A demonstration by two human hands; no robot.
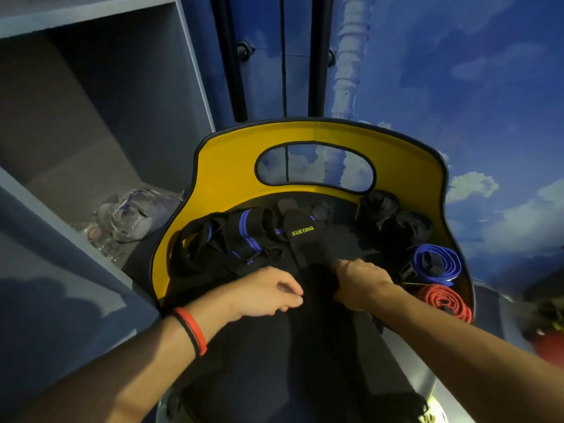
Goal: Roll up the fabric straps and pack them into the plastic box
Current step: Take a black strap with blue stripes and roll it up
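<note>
The right hand's [360,285] fingers [343,265] clamp the black strap [305,242] lying on the yellow seat [225,166]. The left hand [268,293] curls beside it; I cannot tell if it pinches anything. 2 rolled straps, a blue roll [433,264] and a red roll [444,302], sit right.

A grey open shelf unit [100,96] on the left holds a crumpled clear plastic bag [143,209]. Ahead rises a yellow curved panel with black edging and an oval cut-out [225,166]. Behind it are two black vertical bars [229,56] and a blue cloud-painted wall [457,87].

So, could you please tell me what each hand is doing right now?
Left hand: loosely curled, grip cannot be told.
Right hand: gripping the black strap.
</note>
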